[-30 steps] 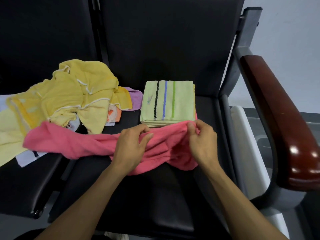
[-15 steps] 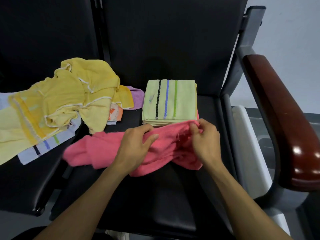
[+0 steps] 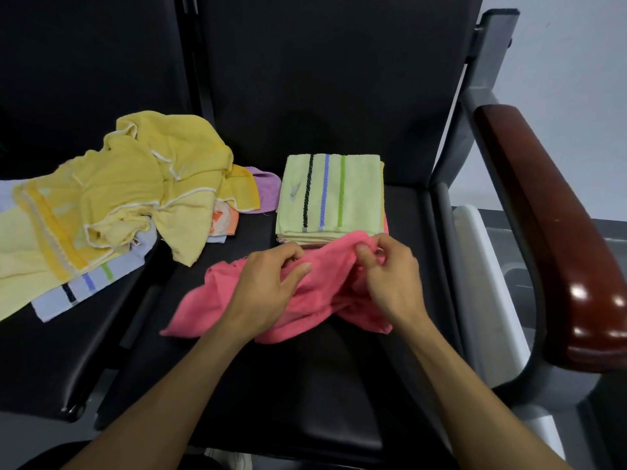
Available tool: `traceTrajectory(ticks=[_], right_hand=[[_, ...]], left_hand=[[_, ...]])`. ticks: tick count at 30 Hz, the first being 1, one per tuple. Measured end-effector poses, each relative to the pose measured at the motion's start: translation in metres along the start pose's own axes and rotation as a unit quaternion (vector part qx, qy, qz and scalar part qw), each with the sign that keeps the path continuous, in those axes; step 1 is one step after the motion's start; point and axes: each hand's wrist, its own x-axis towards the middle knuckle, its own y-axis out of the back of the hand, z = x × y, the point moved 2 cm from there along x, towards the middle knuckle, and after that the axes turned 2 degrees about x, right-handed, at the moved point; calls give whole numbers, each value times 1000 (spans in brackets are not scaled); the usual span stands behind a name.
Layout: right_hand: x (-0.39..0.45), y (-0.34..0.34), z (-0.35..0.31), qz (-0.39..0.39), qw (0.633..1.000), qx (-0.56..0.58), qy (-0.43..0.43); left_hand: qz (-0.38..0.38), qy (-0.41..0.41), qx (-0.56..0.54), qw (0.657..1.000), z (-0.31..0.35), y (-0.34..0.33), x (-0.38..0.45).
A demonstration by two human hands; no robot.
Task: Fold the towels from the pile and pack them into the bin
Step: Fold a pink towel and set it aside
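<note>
Both hands, left hand [image 3: 268,283] and right hand [image 3: 390,276], pinch pink towel [image 3: 322,293] edge; its length trails left of folded stack [image 3: 330,195].

Black chairs [image 3: 322,79], wooden armrest [image 3: 549,232], pale wall [image 3: 576,62]

You have two hands [image 3: 268,286] [image 3: 390,279], one pink towel [image 3: 319,290], one folded stack [image 3: 330,195], one loose pile [image 3: 135,195] and two seats [image 3: 305,385].
</note>
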Motion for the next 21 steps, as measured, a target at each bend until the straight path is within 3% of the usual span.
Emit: traceTrajectory(ticks=[5, 8, 13, 18, 21], right_hand=[[-12, -19, -5, -232, 969, 23, 82], [-10, -18, -3, -168, 980, -49, 98], [-2, 0, -4, 23, 999, -2, 34], [-8, -11, -8, -94, 994, 13, 48], [-10, -14, -13, -126, 987, 69, 74]], left_hand=[[-27, -31, -13, 999, 9, -2, -2], [-15, 1, -11, 1000, 6, -2, -1], [-31, 46, -17, 998, 2, -2, -2], [-14, 25, -12, 1000, 6, -5, -1], [-35, 20, 4, 999, 4, -5, 0]])
